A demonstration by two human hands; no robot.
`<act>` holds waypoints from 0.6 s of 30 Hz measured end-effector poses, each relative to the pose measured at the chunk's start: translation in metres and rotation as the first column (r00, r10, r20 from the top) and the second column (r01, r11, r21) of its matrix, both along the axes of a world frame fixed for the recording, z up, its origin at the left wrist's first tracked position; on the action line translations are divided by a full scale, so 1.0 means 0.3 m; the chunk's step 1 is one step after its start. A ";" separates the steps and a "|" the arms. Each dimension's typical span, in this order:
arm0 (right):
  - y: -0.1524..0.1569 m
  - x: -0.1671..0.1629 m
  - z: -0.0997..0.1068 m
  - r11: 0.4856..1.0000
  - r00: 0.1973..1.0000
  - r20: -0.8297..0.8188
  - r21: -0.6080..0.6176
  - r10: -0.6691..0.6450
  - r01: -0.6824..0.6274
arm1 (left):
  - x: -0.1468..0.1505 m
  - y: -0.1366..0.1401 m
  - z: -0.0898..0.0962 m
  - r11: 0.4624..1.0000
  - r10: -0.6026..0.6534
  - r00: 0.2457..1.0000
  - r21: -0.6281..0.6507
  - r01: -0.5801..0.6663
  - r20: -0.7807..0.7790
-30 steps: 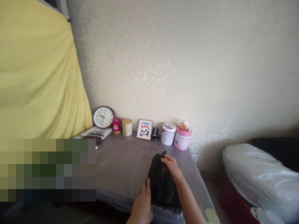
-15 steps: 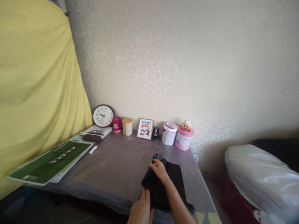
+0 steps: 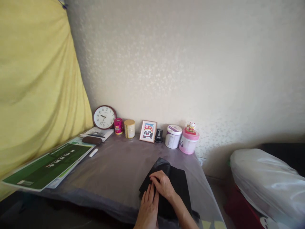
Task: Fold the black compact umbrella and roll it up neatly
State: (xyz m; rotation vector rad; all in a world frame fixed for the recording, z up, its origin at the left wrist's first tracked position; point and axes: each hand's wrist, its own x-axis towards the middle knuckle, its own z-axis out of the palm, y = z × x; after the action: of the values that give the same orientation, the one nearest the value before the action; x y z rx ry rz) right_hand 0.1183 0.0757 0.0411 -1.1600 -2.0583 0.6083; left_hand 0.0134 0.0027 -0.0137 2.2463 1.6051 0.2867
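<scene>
A black plastic bag [image 3: 179,182], folded flat, lies near the front right of the table; its upper corner is glossy and creased. My left hand [image 3: 148,203] lies on the bag's left part, its fingers stretched forward and close together. Just above those fingertips, my right hand [image 3: 165,187] has its fingers curled and pinched at the bag's surface. The wrists are close together, and the right forearm covers part of the bag. What exactly sits between the right fingertips is hidden.
Along the wall stand a clock [image 3: 105,117], a pink tin [image 3: 118,126], a yellow-lidded jar [image 3: 129,129], a framed panda picture [image 3: 148,131], a black stapler-like object [image 3: 159,135] and two tubs [image 3: 173,136]. Green boards [image 3: 54,163] and a white marker [image 3: 93,152] lie left.
My right hand has drawn back toward me from the bag's top corner. My left hand has slid forward onto the bag, whose glossy flap now spreads wider to the left.
</scene>
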 end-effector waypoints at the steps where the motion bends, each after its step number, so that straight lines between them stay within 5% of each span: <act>1: -0.008 0.007 -0.003 0.998 0.999 0.023 0.053 0.042 -0.043 | 0.006 0.004 -0.015 1.000 -0.006 1.000 0.003 0.006 0.005; 5: 0.014 0.035 -0.022 0.980 0.984 0.128 0.143 0.123 -0.141 | 0.028 0.002 -0.020 1.000 0.013 1.000 0.028 -0.013 -0.009; 18: 0.273 0.108 -0.085 0.984 0.943 0.306 0.158 -0.131 0.086 | 0.047 -0.013 0.144 0.977 0.078 0.989 -0.186 -0.101 -0.128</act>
State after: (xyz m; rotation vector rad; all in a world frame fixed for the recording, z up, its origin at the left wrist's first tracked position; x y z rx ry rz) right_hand 0.1507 0.1577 0.0155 -1.3451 -2.2414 0.2260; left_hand 0.0275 -0.0012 0.0294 2.0835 1.7190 0.0178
